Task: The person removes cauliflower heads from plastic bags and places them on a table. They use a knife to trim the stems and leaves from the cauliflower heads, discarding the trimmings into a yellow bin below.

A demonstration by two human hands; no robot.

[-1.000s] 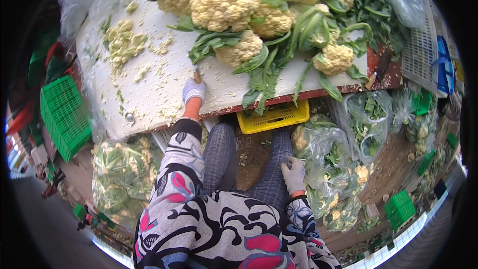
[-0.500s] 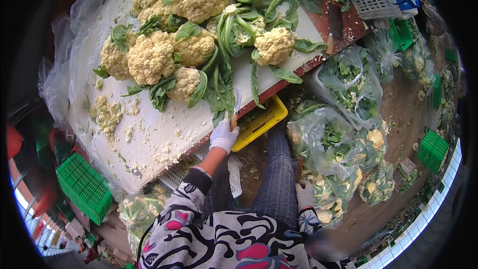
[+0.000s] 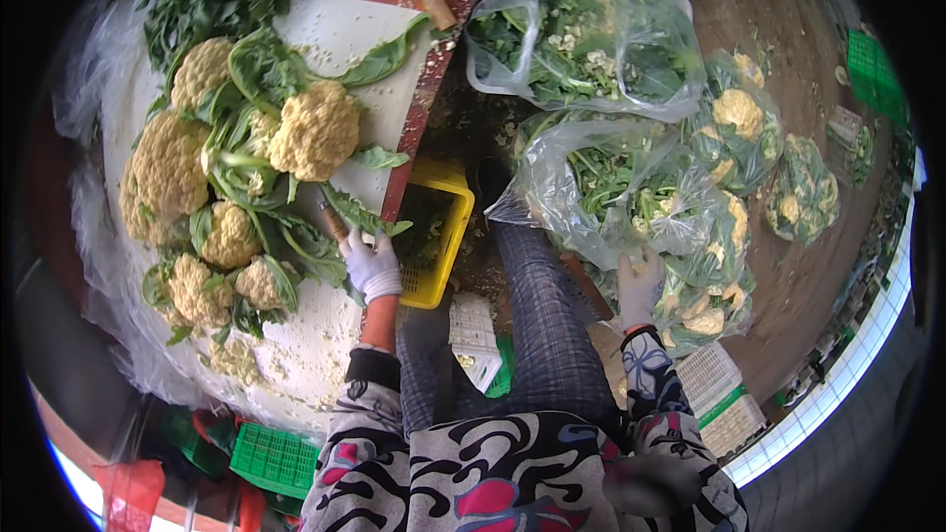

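Observation:
My left hand, in a pale glove, is closed round the wooden handle of a small knife. It is over the table's edge, next to green leaves; the blade is partly hidden among them. Just beyond lie several yellowish cauliflowers with leaves attached. My right hand, gloved too, reaches to the near side of a clear plastic bag of leaves. Its fingers look apart at the plastic; whether they touch it I cannot tell.
A yellow crate stands under the edge of the white-topped table. A cleaver lies at the table's far corner. More bags of leaves and cauliflower sit on the floor to the right. Green crates stand at the lower left.
My view has turned to the right, so the table now lies to the left. My right hand has risen from beside my leg to the bag. The knife stays in my left hand.

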